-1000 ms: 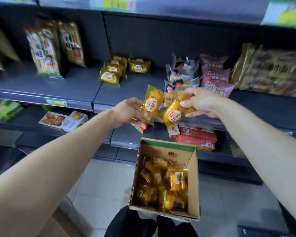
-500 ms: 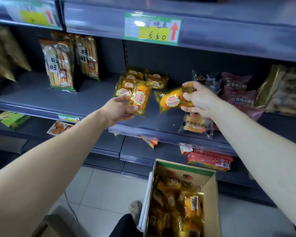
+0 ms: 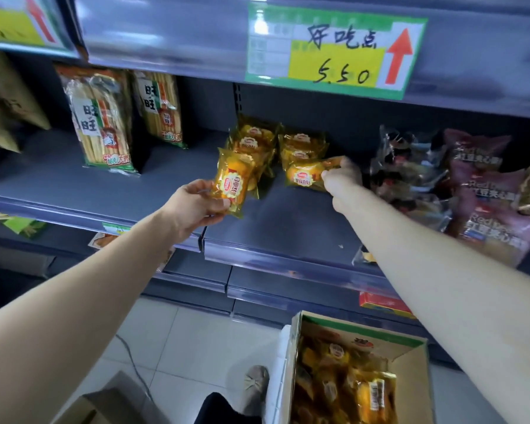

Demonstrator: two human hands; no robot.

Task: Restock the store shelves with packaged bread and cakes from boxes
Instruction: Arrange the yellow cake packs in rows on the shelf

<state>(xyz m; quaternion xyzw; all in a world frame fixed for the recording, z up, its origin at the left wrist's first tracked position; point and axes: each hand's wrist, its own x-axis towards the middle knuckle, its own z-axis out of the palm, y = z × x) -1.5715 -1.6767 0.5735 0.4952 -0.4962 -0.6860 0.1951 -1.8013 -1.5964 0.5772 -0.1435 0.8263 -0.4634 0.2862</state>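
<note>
My left hand [image 3: 193, 206] grips a yellow bread pack [image 3: 234, 182] upright, just over the front of the grey shelf [image 3: 288, 221]. My right hand [image 3: 343, 182] reaches deeper onto the shelf and pinches a second yellow bread pack [image 3: 306, 175], which lies on the shelf in front of a small pile of the same packs [image 3: 300, 145]. More of these packs [image 3: 251, 139] sit behind the left-hand pack. An open cardboard box [image 3: 410, 371] on the floor at lower right holds several of them.
Tall rice-cracker bags [image 3: 104, 123] stand on the shelf's left. Dark and pink snack bags [image 3: 478, 179] fill its right. A green price tag [image 3: 334, 50] reading 5.50 hangs on the shelf edge above. Another cardboard box [image 3: 104, 405] and my shoe [image 3: 253, 384] are on the tiled floor.
Both hands moved forward over the shelf. My right hand lowered its pack onto the shelf beside the pile; my left hand carried its pack closer to the stacked packs. The view closed in on the shelf.
</note>
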